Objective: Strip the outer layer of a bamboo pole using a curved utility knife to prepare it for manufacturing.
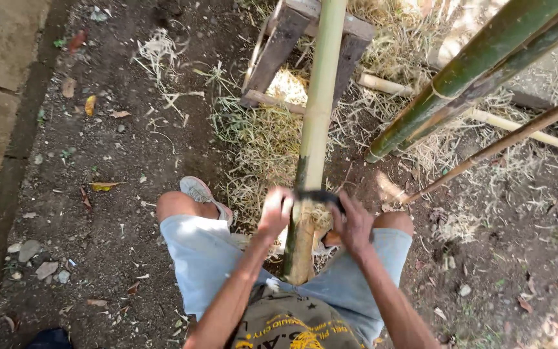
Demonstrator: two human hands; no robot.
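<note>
Bamboo pole (316,123) running lengthwise straight away from the body, near end wedged between the knees, far end propped on a dark wooden trestle (350,35) at the top of the view. Long axis close to vertical in the head view, leaning slightly right toward the far end. Lower stretch of the pole pale and stripped, a narrow dark green strip of skin left along its left edge just above the hands.

Blade (318,196), dark and short, laid crosswise over the pole, at right angles to the long axis. Left hand (275,212) on the blade's left end, fingers curled shut around it, just left of the pole. Right hand (354,225) on the blade's right end, fingers wrapped tight likewise, just right of the pole and a shade nearer the body. Both hands about equally near the pole, one to each side, blade bridging them across its top face. Unstripped length of pole all on the far side of the blade, away from the fingers; pale shavings (321,216) bunched against the pole right under the blade.

Right of the pole, well apart: green bamboo culms (479,71) slanting up to the corner, with a thin brown stick (498,143) below them. Dry straw-like shavings (259,136) spread on the bare earth left of the pole, beneath the trestle.
</note>
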